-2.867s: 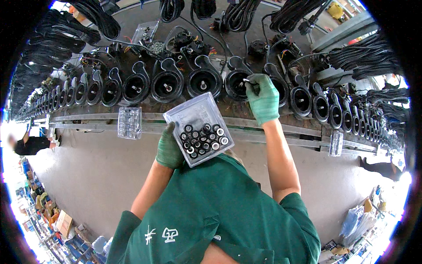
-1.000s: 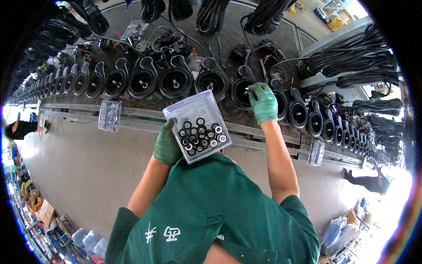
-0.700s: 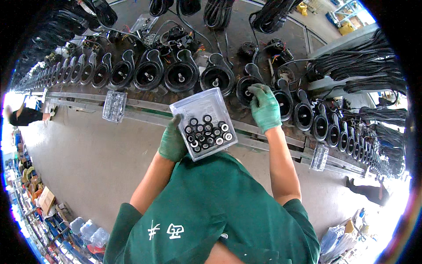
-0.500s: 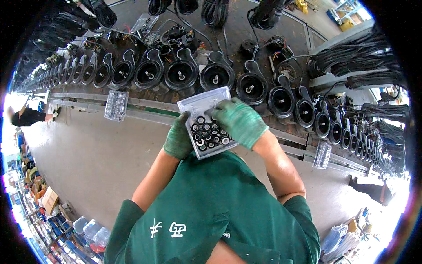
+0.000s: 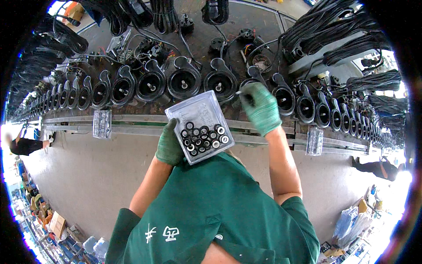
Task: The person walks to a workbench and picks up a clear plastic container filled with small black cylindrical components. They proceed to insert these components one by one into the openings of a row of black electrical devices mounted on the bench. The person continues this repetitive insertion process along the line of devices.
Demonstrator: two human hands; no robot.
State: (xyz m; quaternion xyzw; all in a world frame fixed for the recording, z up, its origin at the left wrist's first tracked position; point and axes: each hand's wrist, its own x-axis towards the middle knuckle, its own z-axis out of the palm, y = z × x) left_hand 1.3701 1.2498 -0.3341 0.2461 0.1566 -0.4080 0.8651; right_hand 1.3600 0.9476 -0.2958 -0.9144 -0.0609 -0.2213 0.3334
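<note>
My left hand (image 5: 170, 144), in a green knit glove, grips the left wall of a clear plastic box (image 5: 187, 110) held tilted before my chest. Several small black rings (image 5: 204, 137) with pale or metallic centres lie in its lower half. My right hand (image 5: 262, 108), gloved alike, is beyond the box's right side with its fingers closed together. They partly cover a round black pump-like housing (image 5: 255, 74) on the bench edge. A small pale spot shows at the fingertips; what they hold is hard to make out. Left of it stands a similar open housing (image 5: 220, 84) with a metal shaft.
A long row of such housings (image 5: 183, 81) lines the dark bench (image 5: 202, 42). Bundled black cables (image 5: 165, 17) hang above and at the right. Clear plastic trays (image 5: 102, 124) are fixed to the front rail (image 5: 145, 119). Another person (image 5: 26, 145) is far left.
My right hand has left the inside of the box and moved right to a housing on the bench. The box, with my left hand on it, has shifted slightly left in the picture.
</note>
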